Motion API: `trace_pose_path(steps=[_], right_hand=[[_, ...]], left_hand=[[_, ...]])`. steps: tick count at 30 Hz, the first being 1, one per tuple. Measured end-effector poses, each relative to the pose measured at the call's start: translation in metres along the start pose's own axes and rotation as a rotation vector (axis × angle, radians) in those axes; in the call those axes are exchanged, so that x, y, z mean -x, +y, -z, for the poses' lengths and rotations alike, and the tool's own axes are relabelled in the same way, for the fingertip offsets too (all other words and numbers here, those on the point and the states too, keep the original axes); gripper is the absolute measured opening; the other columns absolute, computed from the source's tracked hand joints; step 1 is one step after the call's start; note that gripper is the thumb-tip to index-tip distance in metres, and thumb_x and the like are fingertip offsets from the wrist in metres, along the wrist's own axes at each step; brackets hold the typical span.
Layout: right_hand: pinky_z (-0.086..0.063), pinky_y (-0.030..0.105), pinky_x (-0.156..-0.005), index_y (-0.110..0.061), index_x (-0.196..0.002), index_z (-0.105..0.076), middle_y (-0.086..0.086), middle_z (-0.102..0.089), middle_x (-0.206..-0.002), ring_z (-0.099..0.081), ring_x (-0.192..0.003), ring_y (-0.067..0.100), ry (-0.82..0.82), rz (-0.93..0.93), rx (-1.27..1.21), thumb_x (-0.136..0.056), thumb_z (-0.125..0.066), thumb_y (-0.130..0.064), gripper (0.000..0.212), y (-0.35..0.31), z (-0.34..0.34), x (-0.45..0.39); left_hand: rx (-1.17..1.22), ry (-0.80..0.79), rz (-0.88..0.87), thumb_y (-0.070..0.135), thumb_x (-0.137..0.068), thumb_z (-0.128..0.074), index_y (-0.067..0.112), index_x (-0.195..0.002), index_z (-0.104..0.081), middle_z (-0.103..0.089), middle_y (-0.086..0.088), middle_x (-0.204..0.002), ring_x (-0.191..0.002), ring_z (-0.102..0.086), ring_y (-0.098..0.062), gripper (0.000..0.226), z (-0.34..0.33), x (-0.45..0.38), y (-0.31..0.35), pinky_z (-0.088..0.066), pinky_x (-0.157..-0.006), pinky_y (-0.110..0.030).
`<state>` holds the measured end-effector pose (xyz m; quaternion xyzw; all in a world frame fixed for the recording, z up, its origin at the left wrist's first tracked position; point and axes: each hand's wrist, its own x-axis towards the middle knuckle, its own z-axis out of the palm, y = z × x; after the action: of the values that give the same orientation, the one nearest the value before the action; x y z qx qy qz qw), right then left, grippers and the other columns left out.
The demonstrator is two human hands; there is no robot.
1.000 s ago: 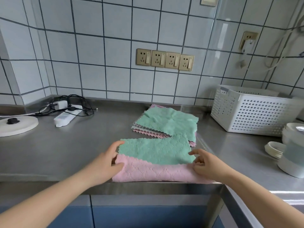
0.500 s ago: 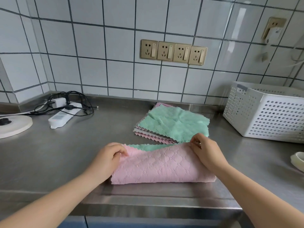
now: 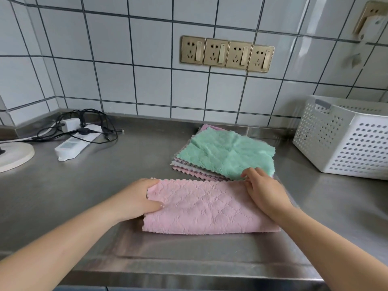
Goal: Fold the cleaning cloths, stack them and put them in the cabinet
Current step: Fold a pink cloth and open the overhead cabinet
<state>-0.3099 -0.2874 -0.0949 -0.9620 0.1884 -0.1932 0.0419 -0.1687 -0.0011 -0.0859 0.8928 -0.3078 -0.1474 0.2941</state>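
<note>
A pink cleaning cloth (image 3: 205, 208) lies folded in half on the steel counter (image 3: 105, 185), its scalloped edges at the far side and the fold towards me. My left hand (image 3: 138, 198) pinches its far left corner. My right hand (image 3: 262, 190) holds its far right corner. Behind it a flat pile of unfolded cloths (image 3: 226, 156) sits near the wall, a green one on top and pink and grey edges showing beneath.
A white perforated basket (image 3: 344, 139) stands at the right against the tiled wall. A power strip (image 3: 73, 143) with tangled black cables lies at the back left, beside a round white base (image 3: 14, 156). Wall sockets (image 3: 226, 53) are above.
Both hands carried the pink cloth's near edge over to the far edge, covering the green side. The camera view has dropped closer to the counter.
</note>
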Motion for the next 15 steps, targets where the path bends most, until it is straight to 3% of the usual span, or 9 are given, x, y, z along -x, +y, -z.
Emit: trace_pose_path(steps=[3, 6, 8, 10, 12, 15], right_hand=[[-0.049, 0.035, -0.066, -0.017, -0.119, -0.054, 0.005, -0.057, -0.118, -0.061, -0.085, 0.033, -0.001, 0.001, 0.021, -0.097, -0.044, -0.023, 0.025, 0.002, -0.003, -0.002], [-0.047, 0.034, -0.066, -0.014, -0.119, -0.055, 0.008, -0.057, -0.117, -0.061, -0.086, 0.034, 0.007, -0.003, 0.007, -0.097, -0.045, -0.021, 0.025, 0.005, -0.007, -0.004], [-0.047, 0.035, -0.067, -0.012, -0.118, -0.056, 0.009, -0.057, -0.116, -0.061, -0.086, 0.035, -0.001, -0.016, -0.003, -0.096, -0.047, -0.021, 0.025, 0.005, -0.010, -0.004], [-0.049, 0.035, -0.063, -0.012, -0.116, -0.058, 0.009, -0.057, -0.115, -0.062, -0.086, 0.035, 0.020, -0.013, 0.009, -0.092, -0.055, -0.020, 0.026, 0.004, -0.007, -0.003], [-0.051, 0.036, -0.058, -0.011, -0.109, -0.063, 0.011, -0.058, -0.111, -0.063, -0.086, 0.035, 0.103, 0.055, 0.068, -0.082, -0.067, -0.016, 0.028, 0.001, -0.002, 0.000], [-0.054, 0.042, -0.076, -0.013, -0.106, -0.068, 0.010, -0.062, -0.113, -0.062, -0.097, 0.032, 0.188, 0.205, 0.046, -0.080, -0.071, -0.018, 0.027, -0.032, 0.005, 0.005]], left_hand=[[-0.105, -0.033, 0.001, 0.028, -0.082, -0.068, 0.016, -0.146, -0.029, -0.025, 0.000, -0.151, -0.120, -0.047, -0.020, 0.076, -0.002, 0.001, 0.002, -0.033, -0.095, -0.017], [-0.161, -0.033, -0.049, 0.023, -0.082, -0.066, 0.012, -0.137, -0.040, -0.035, -0.003, -0.141, -0.089, -0.050, -0.001, 0.061, -0.003, 0.001, 0.006, -0.033, -0.069, -0.003], [-0.179, -0.041, -0.059, 0.023, -0.082, -0.065, 0.011, -0.135, -0.040, -0.034, -0.004, -0.140, -0.080, -0.045, 0.003, 0.059, -0.003, 0.003, 0.010, -0.033, -0.067, -0.001], [-0.229, -0.014, -0.040, 0.031, -0.083, -0.064, 0.012, -0.147, -0.021, -0.018, -0.002, -0.150, -0.110, -0.047, -0.004, 0.079, -0.003, 0.005, 0.009, -0.034, -0.089, -0.007], [-0.374, 0.091, -0.056, 0.041, -0.086, -0.058, 0.019, -0.150, -0.009, 0.002, 0.003, -0.156, -0.137, -0.028, -0.021, 0.084, -0.006, 0.010, 0.010, -0.023, -0.111, -0.026], [-0.442, 0.210, -0.225, 0.041, -0.095, -0.037, 0.019, -0.149, -0.015, -0.001, 0.004, -0.159, -0.146, -0.008, -0.019, 0.063, -0.020, 0.015, 0.024, -0.008, -0.117, -0.030]])
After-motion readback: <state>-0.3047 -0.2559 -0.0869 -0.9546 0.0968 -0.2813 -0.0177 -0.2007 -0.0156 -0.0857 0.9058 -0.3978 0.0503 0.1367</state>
